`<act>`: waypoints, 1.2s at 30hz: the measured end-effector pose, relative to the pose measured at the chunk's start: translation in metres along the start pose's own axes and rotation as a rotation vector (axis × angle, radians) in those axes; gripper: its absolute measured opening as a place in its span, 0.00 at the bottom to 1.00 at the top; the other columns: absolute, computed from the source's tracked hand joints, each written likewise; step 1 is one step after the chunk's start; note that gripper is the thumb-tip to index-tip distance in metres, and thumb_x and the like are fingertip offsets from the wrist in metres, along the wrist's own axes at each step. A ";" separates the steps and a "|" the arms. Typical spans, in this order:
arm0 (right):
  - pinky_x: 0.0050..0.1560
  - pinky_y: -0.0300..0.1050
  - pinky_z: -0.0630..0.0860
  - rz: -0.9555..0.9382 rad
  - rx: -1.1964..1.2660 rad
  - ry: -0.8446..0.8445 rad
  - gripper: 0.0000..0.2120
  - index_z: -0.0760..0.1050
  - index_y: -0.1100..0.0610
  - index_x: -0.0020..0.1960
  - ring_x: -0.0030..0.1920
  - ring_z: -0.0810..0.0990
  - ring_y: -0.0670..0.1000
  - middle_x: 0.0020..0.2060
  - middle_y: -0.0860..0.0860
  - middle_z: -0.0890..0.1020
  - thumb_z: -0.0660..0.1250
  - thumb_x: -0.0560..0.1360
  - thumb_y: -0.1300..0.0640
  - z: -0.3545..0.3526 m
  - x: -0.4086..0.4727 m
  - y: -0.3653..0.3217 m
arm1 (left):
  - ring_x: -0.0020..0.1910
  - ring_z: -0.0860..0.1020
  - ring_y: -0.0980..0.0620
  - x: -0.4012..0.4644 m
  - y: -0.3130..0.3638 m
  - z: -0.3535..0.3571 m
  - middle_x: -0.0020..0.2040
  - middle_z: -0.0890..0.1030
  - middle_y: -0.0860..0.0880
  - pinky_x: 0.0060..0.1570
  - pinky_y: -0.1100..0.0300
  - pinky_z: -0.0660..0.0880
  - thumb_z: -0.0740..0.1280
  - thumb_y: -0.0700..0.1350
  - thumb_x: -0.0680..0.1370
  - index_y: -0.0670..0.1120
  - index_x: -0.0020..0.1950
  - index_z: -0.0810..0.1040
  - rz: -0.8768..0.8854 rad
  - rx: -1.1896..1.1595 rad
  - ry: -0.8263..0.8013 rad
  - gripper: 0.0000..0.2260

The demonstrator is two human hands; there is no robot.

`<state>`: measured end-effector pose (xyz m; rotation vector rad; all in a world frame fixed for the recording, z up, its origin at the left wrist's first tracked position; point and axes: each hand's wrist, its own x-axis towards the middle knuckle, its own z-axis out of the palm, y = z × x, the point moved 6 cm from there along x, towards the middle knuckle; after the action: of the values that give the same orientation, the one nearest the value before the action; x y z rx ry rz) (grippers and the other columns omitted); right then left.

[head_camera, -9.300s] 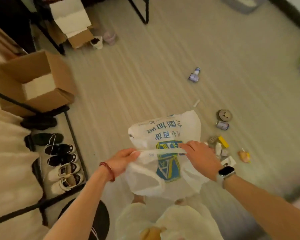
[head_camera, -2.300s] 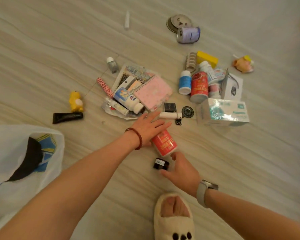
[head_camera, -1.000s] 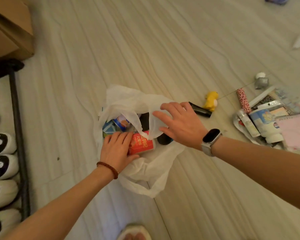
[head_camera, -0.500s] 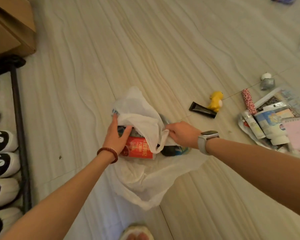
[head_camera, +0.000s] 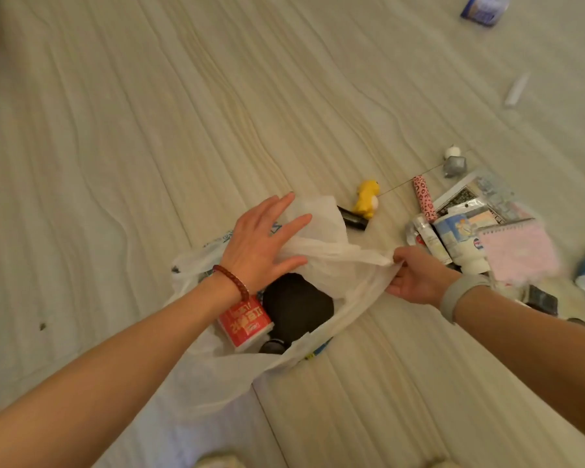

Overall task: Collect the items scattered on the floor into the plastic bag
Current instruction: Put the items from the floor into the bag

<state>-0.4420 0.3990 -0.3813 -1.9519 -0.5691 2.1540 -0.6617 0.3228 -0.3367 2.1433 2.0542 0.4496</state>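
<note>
The white plastic bag (head_camera: 321, 261) lies on the floor with its mouth toward me. Inside it I see a red can (head_camera: 245, 324) and a black item (head_camera: 298, 305). My left hand (head_camera: 262, 243) hovers flat over the bag's upper side, fingers spread and holding nothing. My right hand (head_camera: 416, 275) pinches the bag's handle and pulls it to the right. Behind the bag lie a black tube (head_camera: 353, 218) and a yellow toy figure (head_camera: 367, 197).
A heap of loose items lies at the right: a pink spotted tube (head_camera: 424, 197), a white bottle (head_camera: 461, 239), a pink notebook (head_camera: 517, 248), a small grey bottle (head_camera: 453, 162). A white stick (head_camera: 515, 89) and a blue-white packet (head_camera: 483, 6) lie farther back.
My left hand has let go of the red can, which now lies in the bag, and has risen over the bag. My right hand has drawn the handle further right.
</note>
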 end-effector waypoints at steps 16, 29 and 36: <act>0.46 0.44 0.67 -0.767 -1.059 0.257 0.11 0.74 0.60 0.54 0.47 0.74 0.56 0.49 0.59 0.75 0.56 0.79 0.57 0.003 0.015 -0.020 | 0.41 0.73 0.49 0.079 0.001 0.055 0.38 0.74 0.49 0.37 0.60 0.69 0.66 0.44 0.74 0.45 0.51 0.76 -0.520 -0.499 -0.426 0.07; 0.56 0.51 0.71 -1.067 -1.080 0.331 0.16 0.70 0.57 0.63 0.58 0.72 0.55 0.58 0.56 0.72 0.57 0.78 0.54 0.025 0.008 -0.073 | 0.71 0.58 0.50 0.109 -0.020 0.034 0.71 0.63 0.49 0.68 0.58 0.54 0.63 0.50 0.67 0.53 0.68 0.68 -0.419 -0.694 -0.323 0.27; 0.62 0.53 0.67 -0.639 -0.979 0.365 0.28 0.61 0.64 0.67 0.62 0.69 0.63 0.63 0.62 0.68 0.62 0.75 0.47 0.052 0.064 -0.102 | 0.70 0.60 0.47 0.136 -0.015 0.081 0.71 0.67 0.50 0.68 0.51 0.62 0.60 0.54 0.77 0.50 0.67 0.70 -0.290 -0.146 -0.421 0.20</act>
<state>-0.5130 0.5076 -0.3961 -1.9988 -2.0782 1.1327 -0.6476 0.4672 -0.4022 1.6484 1.9696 0.0948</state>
